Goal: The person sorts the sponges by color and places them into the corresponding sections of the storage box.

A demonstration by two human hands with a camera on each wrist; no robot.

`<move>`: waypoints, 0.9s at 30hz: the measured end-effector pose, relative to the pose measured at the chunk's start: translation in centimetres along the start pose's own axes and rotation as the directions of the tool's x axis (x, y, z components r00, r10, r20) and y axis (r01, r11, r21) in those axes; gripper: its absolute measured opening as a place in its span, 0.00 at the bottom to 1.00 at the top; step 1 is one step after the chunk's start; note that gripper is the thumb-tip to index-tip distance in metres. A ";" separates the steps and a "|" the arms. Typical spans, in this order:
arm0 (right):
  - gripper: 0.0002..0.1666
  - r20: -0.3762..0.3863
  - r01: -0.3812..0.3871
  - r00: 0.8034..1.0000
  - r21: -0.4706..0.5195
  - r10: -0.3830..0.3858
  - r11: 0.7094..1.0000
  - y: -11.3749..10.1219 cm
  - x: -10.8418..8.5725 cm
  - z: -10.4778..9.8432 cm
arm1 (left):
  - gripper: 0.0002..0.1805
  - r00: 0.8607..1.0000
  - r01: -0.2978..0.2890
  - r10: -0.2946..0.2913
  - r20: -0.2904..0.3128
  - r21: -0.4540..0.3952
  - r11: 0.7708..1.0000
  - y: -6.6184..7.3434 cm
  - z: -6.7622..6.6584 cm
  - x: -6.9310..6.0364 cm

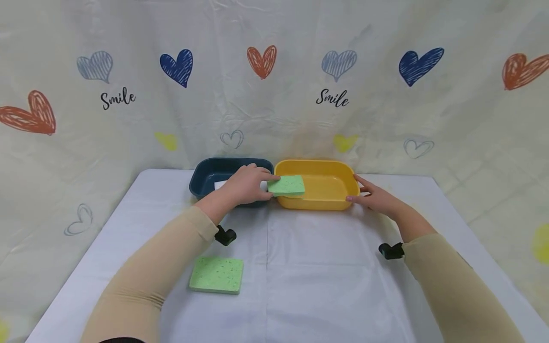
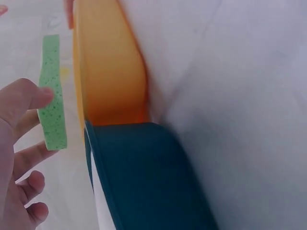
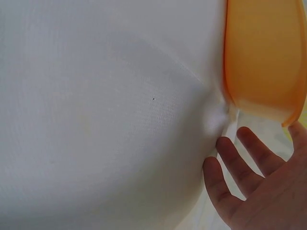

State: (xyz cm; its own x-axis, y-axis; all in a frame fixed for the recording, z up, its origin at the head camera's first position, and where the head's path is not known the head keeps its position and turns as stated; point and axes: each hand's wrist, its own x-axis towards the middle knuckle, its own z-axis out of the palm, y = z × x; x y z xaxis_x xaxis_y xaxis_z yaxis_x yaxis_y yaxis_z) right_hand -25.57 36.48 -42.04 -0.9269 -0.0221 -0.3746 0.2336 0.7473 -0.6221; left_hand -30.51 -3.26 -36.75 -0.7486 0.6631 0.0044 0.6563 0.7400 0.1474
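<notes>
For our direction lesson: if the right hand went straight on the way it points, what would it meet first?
The right end of the yellow tub, most likely; the right hand seems to touch it.

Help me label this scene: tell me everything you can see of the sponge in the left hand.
The sponge is a light green, flat rectangular slab, porous-looking and dotted with dark specks. The left hand pinches its left end; nothing else visibly touches it. It is held roughly level above the left part of the yellow tub, clear of the rim in the left wrist view.
</notes>
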 end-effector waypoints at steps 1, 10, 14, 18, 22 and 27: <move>0.66 -0.002 -0.002 1.000 0.002 0.002 1.000 0.0 0.0 0.0 | 0.29 1.000 0.014 -0.014 0.010 0.008 1.000 0.1 0.0 0.6; 0.63 -0.006 -0.007 1.000 0.012 0.007 1.000 -0.4 -0.4 0.1 | 0.29 0.984 0.134 -0.125 0.125 -0.064 0.989 1.2 0.5 5.0; 0.63 -0.008 -0.012 1.000 0.008 0.012 1.000 -0.5 -0.4 0.0 | 0.28 0.977 0.158 -0.147 0.153 -0.061 0.986 1.6 1.5 6.5; 0.63 -0.010 -0.019 1.000 0.010 0.019 1.000 -0.4 -0.3 0.0 | 0.26 0.976 0.130 -0.133 0.175 0.026 0.991 2.4 2.0 7.5; 0.62 -0.007 -0.023 1.000 0.014 0.023 1.000 -0.4 -0.2 0.1 | 0.24 0.972 0.092 -0.116 0.202 0.121 0.988 3.4 2.1 7.9; 0.60 -0.015 -0.021 1.000 0.005 0.021 1.000 -0.3 -0.2 0.1 | 0.25 0.971 0.064 -0.103 0.215 0.182 0.981 4.2 2.5 8.5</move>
State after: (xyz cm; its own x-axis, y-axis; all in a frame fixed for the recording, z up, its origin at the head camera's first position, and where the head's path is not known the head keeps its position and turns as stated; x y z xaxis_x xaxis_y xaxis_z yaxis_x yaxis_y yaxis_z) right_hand -25.40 36.18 -41.82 -0.9259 0.0034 -0.3777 0.2546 0.7442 -0.6175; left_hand -33.90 5.80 -38.53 -0.7742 0.5921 -0.2237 0.6134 0.7890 -0.0347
